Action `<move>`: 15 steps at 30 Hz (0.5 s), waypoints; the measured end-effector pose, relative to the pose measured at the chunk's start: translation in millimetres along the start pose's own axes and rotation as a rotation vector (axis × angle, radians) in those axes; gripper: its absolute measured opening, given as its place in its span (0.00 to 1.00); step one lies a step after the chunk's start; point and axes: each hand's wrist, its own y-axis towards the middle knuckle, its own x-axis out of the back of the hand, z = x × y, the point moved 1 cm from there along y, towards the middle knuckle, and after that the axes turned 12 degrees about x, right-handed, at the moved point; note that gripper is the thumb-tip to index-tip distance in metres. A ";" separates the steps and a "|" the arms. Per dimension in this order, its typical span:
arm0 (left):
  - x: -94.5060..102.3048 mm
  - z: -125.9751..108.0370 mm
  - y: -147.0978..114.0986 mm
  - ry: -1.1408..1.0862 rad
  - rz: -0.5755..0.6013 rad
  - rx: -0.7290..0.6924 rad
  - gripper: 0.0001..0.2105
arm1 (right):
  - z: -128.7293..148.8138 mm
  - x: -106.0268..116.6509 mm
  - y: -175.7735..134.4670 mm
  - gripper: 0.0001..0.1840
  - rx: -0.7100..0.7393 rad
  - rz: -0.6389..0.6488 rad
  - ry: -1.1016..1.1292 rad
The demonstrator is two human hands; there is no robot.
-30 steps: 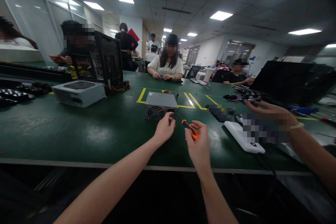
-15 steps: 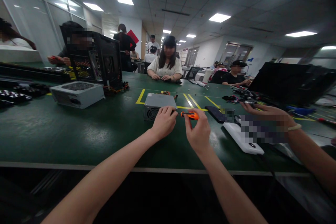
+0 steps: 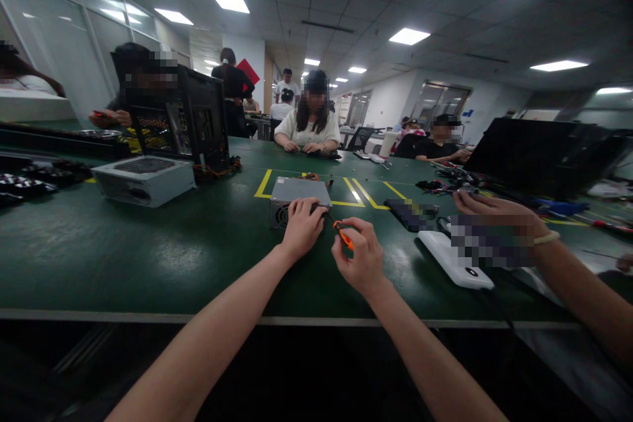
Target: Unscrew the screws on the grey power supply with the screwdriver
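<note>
A grey computer power supply (image 3: 301, 190) sits on the green table in front of me, its round fan grille facing my side. My left hand (image 3: 302, 229) lies over its near right corner, fingers bent and gripping the case. Between the fingers of my right hand (image 3: 363, 256) is a screwdriver (image 3: 345, 237) with an orange and black handle. Its dark shaft points up and left towards that corner, close to my left fingertips. The tip and whatever it meets are too small to make out.
Left stand a second power supply (image 3: 144, 181) and an open black computer case (image 3: 178, 112). Right lie a dark phone (image 3: 406, 213), a white power bank-like device (image 3: 453, 260) and another person's hand (image 3: 509, 217). Across the table sits a person (image 3: 311, 119). A black monitor (image 3: 539, 151) stands far right.
My right hand has moved a little left and down, and the screwdriver has swung from nearly level to a slant, handle lower. My left hand has shifted slightly left, still at the power supply.
</note>
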 end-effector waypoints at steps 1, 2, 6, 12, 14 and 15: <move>-0.7 -0.2 0.2 0.003 -0.001 0.002 0.11 | 0.5 -0.1 -0.6 0.14 0.000 0.012 -0.015; -1.2 -0.2 0.3 0.006 -0.001 0.003 0.11 | 0.9 -0.3 -1.1 0.13 0.000 0.021 -0.022; -1.9 0.3 0.4 -0.004 -0.003 0.007 0.10 | 2.4 -1.3 -0.9 0.19 0.022 0.005 0.057; -0.7 1.1 -0.3 -0.007 0.009 -0.006 0.11 | 1.5 1.4 0.6 0.18 -0.003 0.000 -0.036; 0.0 0.9 -0.5 -0.002 0.007 -0.004 0.11 | 1.6 2.5 0.9 0.20 -0.001 -0.016 -0.006; 0.5 0.7 -0.5 0.000 0.007 -0.001 0.11 | 1.7 2.9 0.9 0.21 -0.004 -0.022 0.020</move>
